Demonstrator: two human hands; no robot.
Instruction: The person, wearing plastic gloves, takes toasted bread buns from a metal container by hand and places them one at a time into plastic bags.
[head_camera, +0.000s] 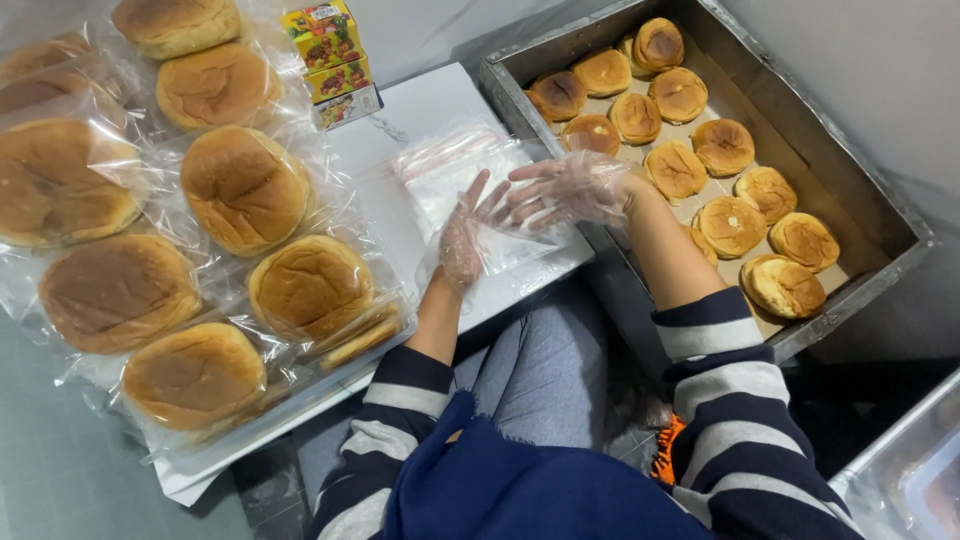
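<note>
Both my hands wear thin clear plastic gloves. My left hand and my right hand rest together on a stack of empty clear plastic bags lying on a white board. The fingers of both hands are spread, touching the top bag; whether they pinch it I cannot tell. To the right stands a metal baking tray holding several small golden round buns. On the left lie several large round buns, each wrapped in a clear bag.
Small colourful cartons are stacked at the top, behind the white board. A clear plastic container shows at the lower right. My striped sleeves, blue scarf and jeans fill the bottom. A grey wall runs behind the tray.
</note>
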